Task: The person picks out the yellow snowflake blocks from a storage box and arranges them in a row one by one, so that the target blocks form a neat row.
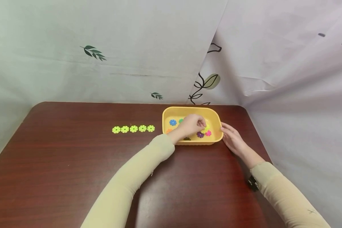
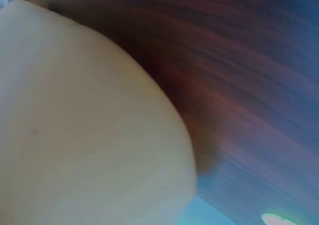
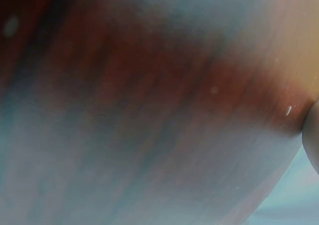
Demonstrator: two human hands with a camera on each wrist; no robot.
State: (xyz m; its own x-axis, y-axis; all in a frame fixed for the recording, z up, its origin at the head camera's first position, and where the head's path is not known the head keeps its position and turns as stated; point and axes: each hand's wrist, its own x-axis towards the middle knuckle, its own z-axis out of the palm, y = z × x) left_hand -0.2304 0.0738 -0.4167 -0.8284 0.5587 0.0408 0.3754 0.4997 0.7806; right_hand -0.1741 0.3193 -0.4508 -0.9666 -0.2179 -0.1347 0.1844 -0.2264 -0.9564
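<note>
My left hand (image 1: 191, 123) reaches into a yellow plastic basket (image 1: 213, 117), its curled fingertips pinching a yellow flower-shaped disc (image 1: 206, 128). The hand partly covers that disc. Against the basket's right end lies my right hand (image 1: 233, 139), its fairly straight fingers touching the outer wall and rim. Inside the basket are a blue disc (image 1: 173, 122), a green disc (image 1: 180, 121), an orange disc (image 1: 169, 130), a purple disc (image 1: 200, 135) and a pink disc (image 1: 208, 133). Both wrist views are blurred and show neither grip.
Left of the basket, a straight row of several yellow-green flower discs (image 1: 134, 129) lies on the dark red-brown table (image 1: 74, 174). Patterned cloth (image 1: 131, 57) hangs behind the table and along its right side. A small black object (image 1: 253, 183) shows beneath the right sleeve.
</note>
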